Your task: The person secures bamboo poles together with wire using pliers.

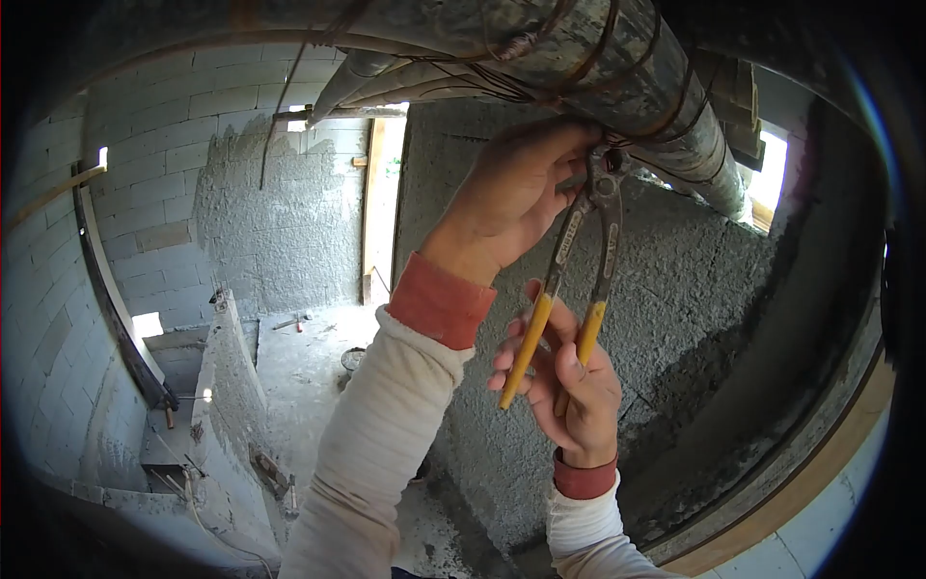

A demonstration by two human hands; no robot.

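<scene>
Dark end-cutting pincers (606,227) with worn yellow handles point upward, their jaws up against the underside of a round grey pole (666,87). My right hand (579,396) is closed around the handles, which stand apart in a V. My left hand (521,188) is raised beside the jaws, its fingers curled against the pole's underside. Whatever its fingertips pinch is hidden. Rusty tie wire (598,43) loops around the pole, and a bundle of thin dark wire (492,82) runs along it near my left fingers.
A rough cement-coated wall (666,299) stands close behind my hands. To the left is a block wall (159,125) with a grey plaster patch. Below, a low concrete partition (227,386) rises from the dusty floor (304,372), where a small tool (291,321) lies. Daylight enters beside a wooden post (371,207).
</scene>
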